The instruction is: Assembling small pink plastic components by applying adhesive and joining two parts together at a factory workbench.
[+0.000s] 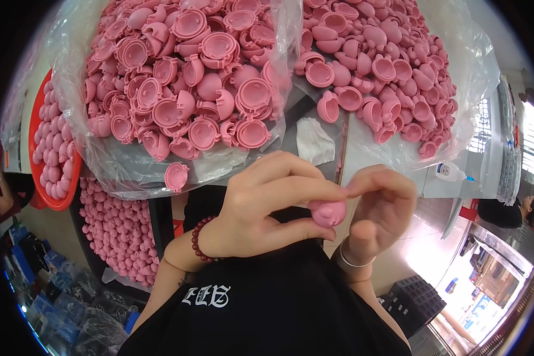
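Both hands, left hand (261, 204) and right hand (377, 207), grip one pink shell (328, 212) (near the tabletop (362, 151) edge), heaps beyond.

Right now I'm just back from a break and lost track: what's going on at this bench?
A person holds one small pink plastic piece between both hands, the left hand pinching it from above and below, the right hand at its side. Ahead, two clear bags lie open, heaped with pink half-shells. A red basin of pink pieces sits left.

pink shells (219, 95): matt smooth plastic | bags (130, 172): glossy clear film | tray (38, 172): red plastic
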Motion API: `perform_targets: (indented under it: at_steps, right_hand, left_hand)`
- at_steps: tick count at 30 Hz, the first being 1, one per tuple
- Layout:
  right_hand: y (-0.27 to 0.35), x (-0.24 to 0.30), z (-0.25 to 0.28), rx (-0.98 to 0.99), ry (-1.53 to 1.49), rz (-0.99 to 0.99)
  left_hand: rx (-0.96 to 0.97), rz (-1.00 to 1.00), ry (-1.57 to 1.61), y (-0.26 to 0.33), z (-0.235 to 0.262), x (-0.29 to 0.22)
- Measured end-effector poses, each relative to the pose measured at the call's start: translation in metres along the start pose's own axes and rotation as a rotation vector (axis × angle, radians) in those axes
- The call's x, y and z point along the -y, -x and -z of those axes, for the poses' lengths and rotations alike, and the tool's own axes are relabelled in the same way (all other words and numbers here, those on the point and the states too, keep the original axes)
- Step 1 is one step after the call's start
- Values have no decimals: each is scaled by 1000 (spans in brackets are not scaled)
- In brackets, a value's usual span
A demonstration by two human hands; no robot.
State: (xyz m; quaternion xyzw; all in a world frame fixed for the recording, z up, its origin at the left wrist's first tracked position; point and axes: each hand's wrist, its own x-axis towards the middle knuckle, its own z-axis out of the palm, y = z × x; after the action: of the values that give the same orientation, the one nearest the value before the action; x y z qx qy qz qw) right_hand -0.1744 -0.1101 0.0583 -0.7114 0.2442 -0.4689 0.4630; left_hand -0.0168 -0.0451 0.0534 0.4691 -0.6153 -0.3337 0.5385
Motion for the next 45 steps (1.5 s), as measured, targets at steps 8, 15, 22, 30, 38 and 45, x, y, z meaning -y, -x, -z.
perform_targets:
  at_steps: [8, 15, 22, 30, 38, 45]
  right_hand:
    - [-4, -37, 130, -1055, 486, 345]
    - [4, -52, 163, -818, 752, -198]
    - [-13, -32, 121, -892, 533, -108]
    - [-13, 2, 4, 241, 165, -127]
    - [-19, 2, -15, 79, -12, -423]
    - [-14, 5, -32, -17, -247, -256]
  left_hand:
    - [-152, 181, 728, 8, -6, 0]
    - [-68, 73, 523, 7, 1, 5]
    - [-89, -23, 323, 9, 9, 1]
    - [-221, 1, -5, 20, 18, -4]
    - [-309, 92, -57, 21, 17, -3]
    - [-269, 93, -8, 18, 13, -3]
